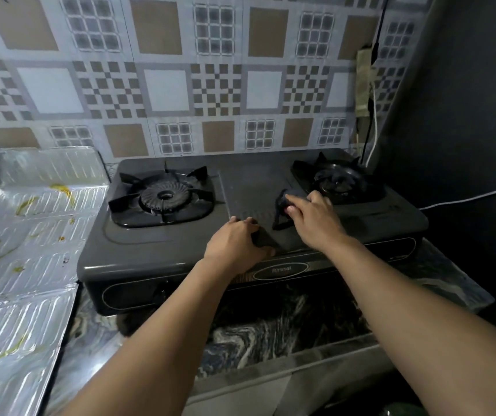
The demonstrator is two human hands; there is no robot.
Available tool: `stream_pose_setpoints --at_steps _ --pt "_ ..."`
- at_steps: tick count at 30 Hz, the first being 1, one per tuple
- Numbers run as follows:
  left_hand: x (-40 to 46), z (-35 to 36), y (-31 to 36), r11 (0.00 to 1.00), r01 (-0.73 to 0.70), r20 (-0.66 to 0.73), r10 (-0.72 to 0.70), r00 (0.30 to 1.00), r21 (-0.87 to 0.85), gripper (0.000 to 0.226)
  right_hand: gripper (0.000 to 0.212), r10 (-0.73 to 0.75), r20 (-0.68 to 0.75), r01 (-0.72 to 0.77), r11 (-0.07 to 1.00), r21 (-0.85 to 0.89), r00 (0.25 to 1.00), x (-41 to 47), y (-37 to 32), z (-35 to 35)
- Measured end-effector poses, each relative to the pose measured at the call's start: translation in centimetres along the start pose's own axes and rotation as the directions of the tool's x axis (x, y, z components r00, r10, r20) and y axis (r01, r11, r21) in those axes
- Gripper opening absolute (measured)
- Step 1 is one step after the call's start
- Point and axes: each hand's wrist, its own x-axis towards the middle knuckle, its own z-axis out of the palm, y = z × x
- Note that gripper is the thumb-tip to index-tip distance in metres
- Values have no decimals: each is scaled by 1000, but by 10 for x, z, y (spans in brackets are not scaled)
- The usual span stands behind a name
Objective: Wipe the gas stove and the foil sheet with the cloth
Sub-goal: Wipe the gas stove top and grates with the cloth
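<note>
Dark two-burner gas stove (pixel 180 250) on a marbled counter (pixel 270 331); stained foil sheet (pixel 24 265) flat just left of it (yellow smears). Left hand (pixel 234 244) spread on the stove's front middle, holding nothing visible. Right hand (pixel 316 217) pressing a bunched dark cloth (pixel 282 202) beside the right burner (pixel 338 180).

Patterned wall tiles (pixel 165 85) behind, marbled countertop (pixel 270 334) below — a white cable (pixel 463 197) at right.

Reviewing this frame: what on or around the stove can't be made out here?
Head view only:
- Dark cloth: mostly under the right hand, shape unclear.
- Stove knobs: front panel dark, partly behind the left hand's forearm.
- Foil sheet: cut off at the left edge.
</note>
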Motion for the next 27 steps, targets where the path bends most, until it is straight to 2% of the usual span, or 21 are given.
stream_pose_setpoints --at_steps 2,7,18,27 --pt "2 2 1 999 35 -5 -35 999 -4 66 41 -29 55 31 998 -49 998 -4 5 7" --pt "10 5 7 996 89 36 -89 995 15 79 40 -20 -5 19 995 -100 1000 -6 15 15" --pt "31 -13 21 997 43 179 -54 982 65 102 37 131 -28 -133 984 -118 991 -6 65 2" --pt "32 0 18 998 48 117 -52 992 40 101 36 231 -82 -241 958 -158 970 -2 116 -13"
